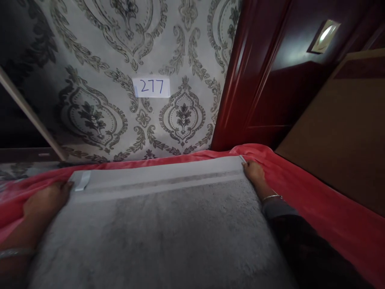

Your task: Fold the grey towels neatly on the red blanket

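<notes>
A grey towel [180,224] with a smooth banded border along its far end is spread out in front of me. Near its far left corner a small pale tag [83,180] shows on the border. My left hand [48,200] is closed on that far left corner, slightly blurred. At the far right corner, my right hand [254,171] pinches the towel's edge between thumb and fingers. Between the two hands the border runs nearly straight. The towel's near end runs out of the bottom of the view.
A red plush cloth [325,216] lies under and around the towel. Behind it rises a patterned wall [183,48] bearing a paper marked 277 [152,86]. Dark red wood panelling [240,88] and a large brown board [339,132] stand at the right. A dark screen-like panel [21,116] is at the left.
</notes>
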Available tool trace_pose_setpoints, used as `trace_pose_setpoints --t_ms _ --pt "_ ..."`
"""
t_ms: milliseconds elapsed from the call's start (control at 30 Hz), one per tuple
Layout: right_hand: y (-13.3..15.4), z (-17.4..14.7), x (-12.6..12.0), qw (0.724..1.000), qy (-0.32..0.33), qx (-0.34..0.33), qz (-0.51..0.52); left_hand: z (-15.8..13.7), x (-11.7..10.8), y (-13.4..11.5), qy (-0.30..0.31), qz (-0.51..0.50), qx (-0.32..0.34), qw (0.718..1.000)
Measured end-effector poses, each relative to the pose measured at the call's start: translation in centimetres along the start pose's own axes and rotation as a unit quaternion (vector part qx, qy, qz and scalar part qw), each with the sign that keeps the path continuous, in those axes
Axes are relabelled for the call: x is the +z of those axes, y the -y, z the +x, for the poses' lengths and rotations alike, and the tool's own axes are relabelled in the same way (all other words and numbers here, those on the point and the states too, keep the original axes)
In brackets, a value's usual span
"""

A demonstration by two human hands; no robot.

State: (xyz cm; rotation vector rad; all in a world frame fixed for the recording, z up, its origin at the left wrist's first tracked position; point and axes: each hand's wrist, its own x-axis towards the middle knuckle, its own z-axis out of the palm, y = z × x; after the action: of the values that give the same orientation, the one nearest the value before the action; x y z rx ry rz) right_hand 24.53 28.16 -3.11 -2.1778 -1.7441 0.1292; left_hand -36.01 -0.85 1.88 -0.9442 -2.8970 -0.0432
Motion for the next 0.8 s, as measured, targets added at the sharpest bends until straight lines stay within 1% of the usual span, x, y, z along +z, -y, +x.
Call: trace_pose_setpoints --t_ms 33,67,133,167,200,233,267,300,333,367,400,433,467,500,533,567,600,667,733,800 --pt "0.0 -0.1 -0.1 1.000 -0.001 0.000 0.000 -0.2 -0.2 -0.1 0.023 0.005 -0.005 1.000" --pt "0.0 -0.2 -0.2 1.000 -0.002 -0.001 0.001 -0.4 -0.4 -0.1 0.028 0.001 -0.009 1.000" --pt "0.0 -0.4 -0.5 1.000 0.000 -0.004 0.002 -0.7 -0.8 -0.2 0.018 -0.011 -0.022 1.000" --pt "0.2 -0.5 -0.7 1.000 0.004 0.000 0.002 -0.9 -1.1 -0.2 -0.007 -0.012 -0.024 1.000" --pt "0.5 -0.8 -1.0 1.000 0.000 0.001 -0.001 -1.1 -1.3 -0.4 -0.045 -0.009 -0.017 0.999" --pt "1.1 -1.2 -1.2 1.000 -0.012 -0.003 -0.005 -1.3 -1.5 -0.8 -0.088 -0.004 0.004 0.996" --pt "1.9 -1.8 -1.3 0.999 -0.031 -0.014 -0.010 -1.6 -1.7 -1.4 -0.124 0.002 0.040 0.991" --pt "2.9 -2.7 -1.4 0.998 -0.050 -0.040 -0.013 -2.1 -1.7 -2.4 -0.147 0.005 0.094 0.985" --pt "4.1 -3.9 -1.3 0.994 -0.065 -0.087 -0.015 -2.8 -1.6 -3.6 -0.150 0.004 0.161 0.975" --pt "5.5 -5.3 -1.1 0.987 -0.068 -0.144 -0.016 -3.6 -1.2 -5.1 -0.131 -0.001 0.234 0.963" --pt "7.0 -6.9 -0.7 0.972 -0.051 -0.230 -0.018 -4.7 -0.7 -6.9 -0.116 -0.016 0.314 0.942" --pt "8.4 -8.7 -0.3 0.948 -0.019 -0.316 -0.023 -5.9 -0.1 -8.7 -0.090 -0.023 0.387 0.918" --pt "9.7 -10.4 0.3 0.921 0.017 -0.389 -0.027 -7.1 0.7 -10.4 -0.070 -0.035 0.447 0.891" --pt "10.8 -12.0 0.8 0.894 0.053 -0.444 -0.029 -8.3 1.4 -11.9 -0.046 -0.045 0.500 0.863" --pt "11.7 -13.3 1.3 0.874 0.088 -0.478 -0.028 -9.3 2.2 -13.1 -0.029 -0.050 0.526 0.848" --pt "12.2 -14.2 1.8 0.861 0.115 -0.495 -0.026 -10.1 2.7 -13.9 -0.019 -0.051 0.532 0.845" --pt "12.5 -14.7 2.2 0.855 0.135 -0.500 -0.024 -10.5 3.2 -14.2 -0.011 -0.049 0.529 0.847" --pt "12.1 -14.5 2.4 0.860 0.152 -0.487 -0.024 -10.3 3.5 -13.6 -0.006 -0.041 0.503 0.864" --pt "10.7 -12.8 2.2 0.878 0.151 -0.453 -0.040 -9.1 3.5 -11.4 -0.006 -0.029 0.465 0.885" --pt "8.4 -10.4 1.4 0.904 0.148 -0.395 -0.069 -7.6 3.4 -7.8 -0.009 -0.015 0.413 0.911"
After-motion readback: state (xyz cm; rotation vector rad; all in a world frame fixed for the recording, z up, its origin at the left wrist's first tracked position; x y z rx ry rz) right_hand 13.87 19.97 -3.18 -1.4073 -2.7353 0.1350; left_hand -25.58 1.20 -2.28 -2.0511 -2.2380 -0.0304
